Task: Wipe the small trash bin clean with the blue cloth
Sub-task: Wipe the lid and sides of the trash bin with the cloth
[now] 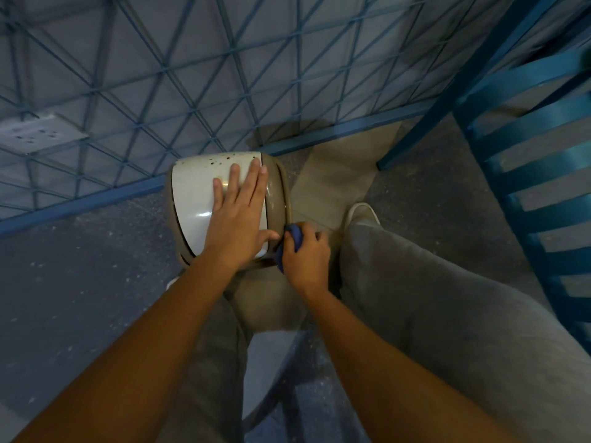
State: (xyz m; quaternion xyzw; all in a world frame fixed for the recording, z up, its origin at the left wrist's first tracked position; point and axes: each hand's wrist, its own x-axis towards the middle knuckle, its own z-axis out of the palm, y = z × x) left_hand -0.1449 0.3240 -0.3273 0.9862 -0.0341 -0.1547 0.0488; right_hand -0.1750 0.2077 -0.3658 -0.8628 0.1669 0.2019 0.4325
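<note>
The small trash bin (pixel 192 199) is white with a tan rim and lid. It lies tipped on its side between my knees, dark specks along its upper edge. My left hand (pixel 238 215) rests flat on the white side, fingers spread, thumb at the tan rim. My right hand (pixel 305 254) is closed around a bunched blue cloth (pixel 295 236), pressed against the bin's tan rim at its lower right. Most of the cloth is hidden inside my fist.
A blue wire grid fence (pixel 192 75) stands just behind the bin, with its blue bottom rail on the floor. A blue slatted chair (pixel 527 174) stands at the right. My grey trouser legs (pixel 447 298) and a white shoe (pixel 363 211) flank the bin. A grey speckled floor lies at the left.
</note>
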